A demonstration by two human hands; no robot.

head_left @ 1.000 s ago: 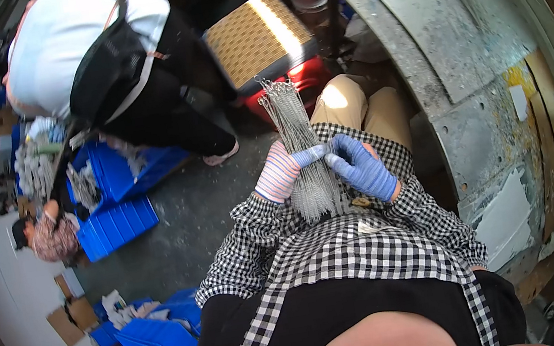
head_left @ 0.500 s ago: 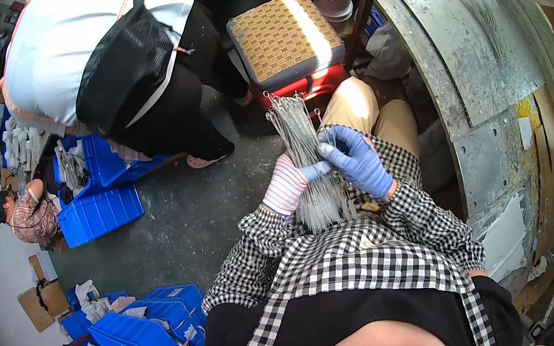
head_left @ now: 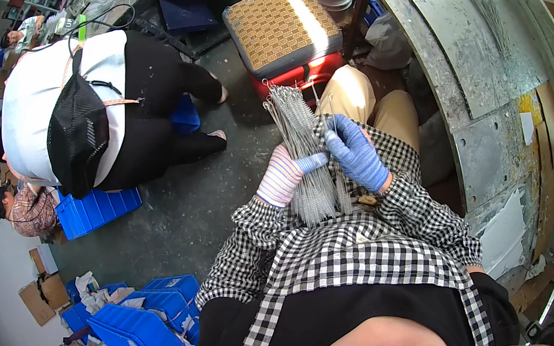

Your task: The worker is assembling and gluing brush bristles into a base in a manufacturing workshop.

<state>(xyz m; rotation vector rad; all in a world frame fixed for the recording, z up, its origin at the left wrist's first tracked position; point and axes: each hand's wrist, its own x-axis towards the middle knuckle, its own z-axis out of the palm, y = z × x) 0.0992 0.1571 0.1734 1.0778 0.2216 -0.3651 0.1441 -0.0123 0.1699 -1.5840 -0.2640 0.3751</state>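
1. Head view: a bundle of thin wire brushes (head_left: 304, 151) is held upright over the lap, between the two hands. Looped wire ends are seen above the fingers; white bristled ends are fanned out below them.
2. The left hand (head_left: 282, 176), in a pink-and-white striped glove with blue fingertips, is closed on the bundle from its left side, the fingertips pressed against the wires.
3. The right hand (head_left: 356, 152), in a blue glove, is wrapped on the bundle from the right; its fingers are curled shut around the wires, just beside the left fingertips.
4. Both forearms are covered by black-and-white checked sleeves (head_left: 403, 204), directly below the fingers.
5. Beyond the fingertips, a stool (head_left: 280, 26) with a woven tan cushion over a red base is seen on a grey concrete floor (head_left: 195, 199).
6. To the right of the fingers, a worn, curved metal table (head_left: 469, 65) is seen, with more thin wires (head_left: 490, 8) lying on it.
7. Well to the left of the fingers, another person (head_left: 79, 116) in white and black is crouched by a blue plastic crate (head_left: 93, 211); more blue crates (head_left: 146, 328) are stacked lower left.
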